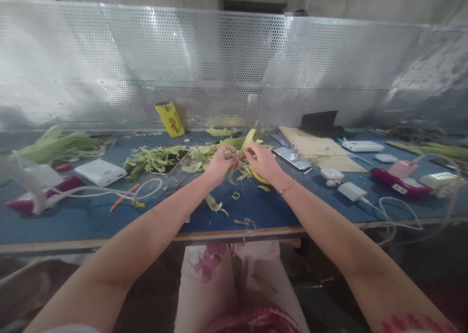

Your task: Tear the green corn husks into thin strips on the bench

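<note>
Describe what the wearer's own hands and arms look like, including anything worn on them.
Both the left hand and the right hand are ungloved, and the forearms are uncovered. A thin bracelet circles the right wrist. A red, ragged-edged sleeve trim shows on the right arm, and a pale pinkish sleeve edge on the left. Any rings are too blurred to confirm.

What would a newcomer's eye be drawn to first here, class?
Probably the two bare hands, left and right, meeting mid-table over a pale green leaf. Next, the bright yellow container leaning near the perforated metal screen. Then the heaped green leaf strips on the blue tabletop, left of the hands.
</note>
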`<state>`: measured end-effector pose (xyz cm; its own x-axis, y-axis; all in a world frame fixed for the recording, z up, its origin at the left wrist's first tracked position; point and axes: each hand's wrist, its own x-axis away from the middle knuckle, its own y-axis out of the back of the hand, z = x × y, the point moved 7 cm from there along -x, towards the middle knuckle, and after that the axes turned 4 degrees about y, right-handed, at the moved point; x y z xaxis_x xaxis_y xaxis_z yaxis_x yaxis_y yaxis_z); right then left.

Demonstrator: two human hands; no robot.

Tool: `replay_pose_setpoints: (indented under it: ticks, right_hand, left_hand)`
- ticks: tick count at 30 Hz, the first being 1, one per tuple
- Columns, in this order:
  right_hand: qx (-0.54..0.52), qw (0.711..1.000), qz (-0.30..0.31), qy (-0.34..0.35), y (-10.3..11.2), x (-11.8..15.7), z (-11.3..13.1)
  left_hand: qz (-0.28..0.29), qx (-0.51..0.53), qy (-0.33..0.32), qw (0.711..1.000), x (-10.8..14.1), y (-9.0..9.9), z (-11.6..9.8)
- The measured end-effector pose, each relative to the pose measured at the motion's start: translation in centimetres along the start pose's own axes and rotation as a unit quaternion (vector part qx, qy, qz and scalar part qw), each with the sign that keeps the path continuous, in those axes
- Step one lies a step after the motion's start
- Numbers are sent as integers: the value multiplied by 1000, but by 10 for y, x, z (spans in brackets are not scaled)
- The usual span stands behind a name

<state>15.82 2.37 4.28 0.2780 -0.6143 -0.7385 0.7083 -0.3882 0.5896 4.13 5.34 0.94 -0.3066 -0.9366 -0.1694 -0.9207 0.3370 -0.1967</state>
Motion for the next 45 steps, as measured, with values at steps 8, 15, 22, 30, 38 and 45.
replay_pose_setpoints:
  ticks: [8,15,22,30,38,45]
  right_hand:
    - [-2,1000,-9,28,-2,1,5]
    - [-12,1000,-17,23,-4,1,4]
    - [-30,999,-24,36,-1,-1,7]
    - [-84,996,-36,-9,-4,1,-1]
    - [-56,997,-3,-49,-7,1,1]
    - [-51,997,21,-45,-7,0,2]
  left_hand:
    - [6,-110,-75,991,4,-6,-5]
    - [2,-168,-80,983,5,-7,-9]
    - [-10,-217,-86,972,7,-6,-11]
    - [-25,-145,-89,985,4,-1,-8]
    - [-37,-61,-55,996,1,1,-4]
    - [-30,-47,-36,998,0,1,1]
